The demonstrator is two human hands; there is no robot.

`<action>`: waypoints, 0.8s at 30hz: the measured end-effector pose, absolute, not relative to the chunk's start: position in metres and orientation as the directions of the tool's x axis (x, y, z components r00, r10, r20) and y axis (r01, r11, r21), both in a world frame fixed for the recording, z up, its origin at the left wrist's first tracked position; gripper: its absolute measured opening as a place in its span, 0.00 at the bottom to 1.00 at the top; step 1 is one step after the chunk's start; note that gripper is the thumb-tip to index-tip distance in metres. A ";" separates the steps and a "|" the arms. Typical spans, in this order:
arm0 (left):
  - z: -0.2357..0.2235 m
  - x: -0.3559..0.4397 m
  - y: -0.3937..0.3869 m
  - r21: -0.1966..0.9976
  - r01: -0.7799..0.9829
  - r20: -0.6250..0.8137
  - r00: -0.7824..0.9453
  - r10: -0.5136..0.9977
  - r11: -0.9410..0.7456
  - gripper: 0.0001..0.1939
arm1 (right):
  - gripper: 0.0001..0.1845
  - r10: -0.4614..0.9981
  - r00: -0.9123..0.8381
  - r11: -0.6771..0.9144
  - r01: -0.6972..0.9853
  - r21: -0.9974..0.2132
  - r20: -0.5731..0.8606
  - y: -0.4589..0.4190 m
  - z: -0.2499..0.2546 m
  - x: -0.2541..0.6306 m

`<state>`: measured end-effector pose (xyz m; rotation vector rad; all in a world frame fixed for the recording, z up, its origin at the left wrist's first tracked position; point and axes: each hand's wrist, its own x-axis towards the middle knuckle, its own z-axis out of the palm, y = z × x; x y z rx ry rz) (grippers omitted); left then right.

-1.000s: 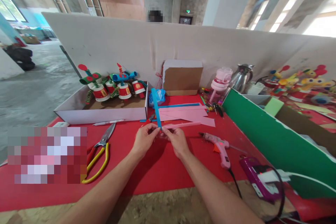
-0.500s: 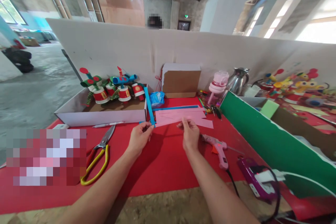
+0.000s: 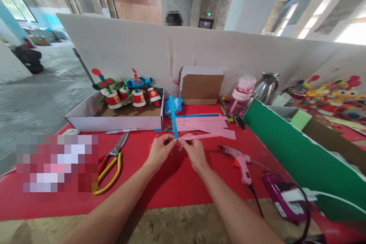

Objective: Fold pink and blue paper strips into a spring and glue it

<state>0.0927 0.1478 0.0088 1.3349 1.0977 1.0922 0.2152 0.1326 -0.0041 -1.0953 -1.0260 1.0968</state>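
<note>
A blue paper strip (image 3: 173,116) stands nearly upright, its lower end pinched between the thumb and finger of my left hand (image 3: 161,150). My right hand (image 3: 195,152) is closed beside it, thumb and finger on the near end of a pink paper strip (image 3: 204,136) that runs off to the right. The two strip ends meet at a corner between my fingertips; whether they are stuck together I cannot tell. Behind them lie pink paper sheets (image 3: 197,124) and another blue strip (image 3: 200,116).
Scissors (image 3: 114,160) lie left, below a pen (image 3: 121,131). A pink glue gun (image 3: 241,162) with a lit red light and a purple power strip (image 3: 283,200) are right. A white box (image 3: 120,124) of paper-cup figures and a green-sided box (image 3: 286,152) flank the work area.
My right hand has come left to meet my left hand at the strips' corner. The blue strip is more upright, and the view has shifted slightly.
</note>
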 end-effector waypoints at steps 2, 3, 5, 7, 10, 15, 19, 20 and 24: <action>0.008 0.092 0.149 0.997 0.068 0.029 0.136 0.990 -0.039 0.14 | 0.12 0.972 0.219 0.110 -0.105 -0.988 0.085 0.135 -0.005 0.219; 0.007 0.091 0.151 0.996 0.075 0.033 0.120 0.992 -0.042 0.14 | 0.14 0.966 0.245 0.105 -0.101 -0.989 0.077 0.136 -0.005 0.222; 0.005 0.088 0.154 0.995 0.078 0.050 0.094 0.994 -0.058 0.14 | 0.17 0.952 0.301 0.092 -0.120 -0.988 0.052 0.140 -0.006 0.227; 0.005 0.086 0.157 0.994 0.079 0.068 0.072 0.995 -0.074 0.14 | 0.18 0.931 0.362 0.100 -0.166 -0.981 0.033 0.144 -0.007 0.233; 0.006 0.083 0.159 0.992 0.088 0.082 0.052 0.995 -0.086 0.13 | 0.18 0.890 0.453 0.157 -0.224 -0.962 0.040 0.151 -0.007 0.243; 0.009 0.078 0.161 0.992 0.088 0.091 0.045 0.995 -0.095 0.13 | 0.18 0.826 0.562 0.256 -0.286 -0.924 0.055 0.157 -0.002 0.262; 0.014 0.073 0.165 0.997 -0.027 0.077 0.023 0.997 -0.076 0.13 | 0.17 0.714 0.697 0.389 -0.312 -0.867 0.070 0.158 0.004 0.272; 0.015 0.073 0.165 0.994 -0.089 0.066 0.033 0.997 -0.063 0.13 | 0.16 0.704 0.708 0.405 -0.336 -0.850 0.055 0.158 0.004 0.271; 0.018 0.080 0.158 0.956 -0.284 -0.031 0.156 0.987 0.075 0.15 | 0.17 0.916 0.399 0.157 -0.471 -0.868 -0.051 0.151 0.000 0.251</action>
